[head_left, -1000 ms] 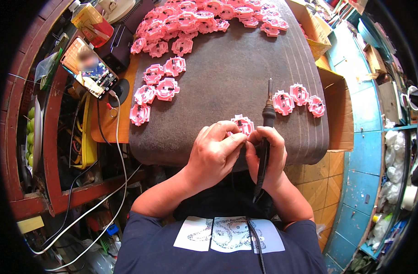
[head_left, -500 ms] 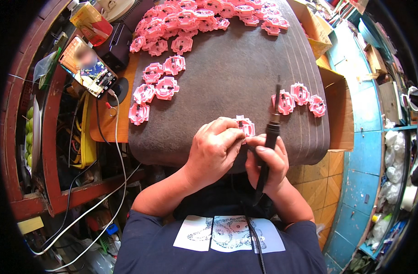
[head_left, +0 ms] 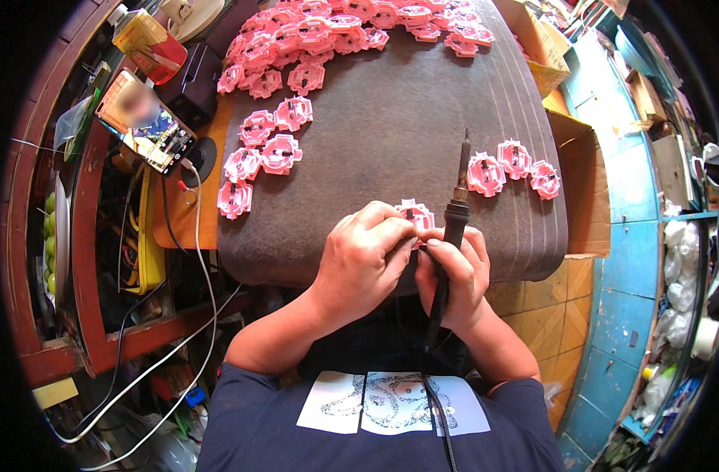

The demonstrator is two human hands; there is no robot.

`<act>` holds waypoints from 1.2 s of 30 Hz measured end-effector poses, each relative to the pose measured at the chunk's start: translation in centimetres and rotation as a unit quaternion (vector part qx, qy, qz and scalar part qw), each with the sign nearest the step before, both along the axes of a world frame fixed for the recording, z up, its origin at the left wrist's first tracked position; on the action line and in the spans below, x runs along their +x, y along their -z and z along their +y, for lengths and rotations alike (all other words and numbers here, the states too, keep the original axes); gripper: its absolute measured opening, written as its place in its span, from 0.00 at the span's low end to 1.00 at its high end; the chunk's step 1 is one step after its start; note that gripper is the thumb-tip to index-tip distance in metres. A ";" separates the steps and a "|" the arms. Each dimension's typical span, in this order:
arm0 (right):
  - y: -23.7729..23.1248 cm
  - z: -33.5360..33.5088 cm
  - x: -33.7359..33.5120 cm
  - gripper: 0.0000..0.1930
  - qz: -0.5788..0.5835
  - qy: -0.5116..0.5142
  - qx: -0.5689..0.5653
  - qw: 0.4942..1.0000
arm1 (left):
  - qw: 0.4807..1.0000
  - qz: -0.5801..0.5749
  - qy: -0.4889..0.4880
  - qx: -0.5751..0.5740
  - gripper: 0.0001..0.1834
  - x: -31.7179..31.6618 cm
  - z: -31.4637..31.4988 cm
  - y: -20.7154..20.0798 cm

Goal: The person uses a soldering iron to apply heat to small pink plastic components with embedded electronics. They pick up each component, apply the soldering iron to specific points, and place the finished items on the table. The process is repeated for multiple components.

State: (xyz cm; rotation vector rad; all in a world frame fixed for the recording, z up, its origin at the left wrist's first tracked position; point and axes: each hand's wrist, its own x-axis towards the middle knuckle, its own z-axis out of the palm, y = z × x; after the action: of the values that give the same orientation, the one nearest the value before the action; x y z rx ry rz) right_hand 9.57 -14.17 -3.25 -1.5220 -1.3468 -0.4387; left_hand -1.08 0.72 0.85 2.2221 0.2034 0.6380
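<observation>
At the near edge of the dark table mat (head_left: pixel 351 149), my left hand (head_left: pixel 363 256) pinches a small pink plastic part (head_left: pixel 416 212). My right hand (head_left: pixel 463 275) is closed around the black handle of a soldering iron (head_left: pixel 456 214), whose tip points away from me, apart from the part. The right thumb and fingertips also meet close to the pink part, beside the left fingers. What they touch there is hidden by the fingers. Three similar pink parts (head_left: pixel 486 174) lie on the mat beyond my right hand, each with a dark piece inside.
A heap of pink parts (head_left: pixel 312 35) covers the mat's far side, with several more (head_left: pixel 281 154) along its left. On the left stand a lit phone (head_left: pixel 147 122), a bottle (head_left: pixel 148 47) and a white cable (head_left: pixel 211 275). Cardboard boxes (head_left: pixel 583 185) stand along the right edge.
The soldering iron has shifted left and stands more upright in the picture. My right fingertips have come closer to the left ones at the pink part, which is still held.
</observation>
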 end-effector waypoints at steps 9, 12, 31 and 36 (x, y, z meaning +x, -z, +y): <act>-1.2 -1.8 0.6 0.20 0.036 -0.011 0.017 0.999 | 0.999 0.032 0.000 0.005 0.06 0.2 0.1 -0.8; -1.5 -3.8 1.1 0.21 0.039 -0.029 0.017 0.999 | 0.999 0.050 0.003 0.013 0.06 0.3 0.1 -1.2; -5.1 -7.7 0.4 0.21 0.070 -0.063 -0.050 0.994 | 0.997 0.043 0.009 0.066 0.07 0.4 -0.1 -1.4; -5.0 -7.5 0.4 0.19 0.070 -0.070 -0.047 0.994 | 0.997 0.043 0.009 0.058 0.06 0.5 -0.1 -1.4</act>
State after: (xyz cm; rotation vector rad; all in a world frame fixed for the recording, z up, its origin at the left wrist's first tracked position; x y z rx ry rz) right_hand 9.95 -21.69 1.78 -1.4947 -1.3701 -0.1795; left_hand -0.59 0.63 2.25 2.3626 0.1951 0.5579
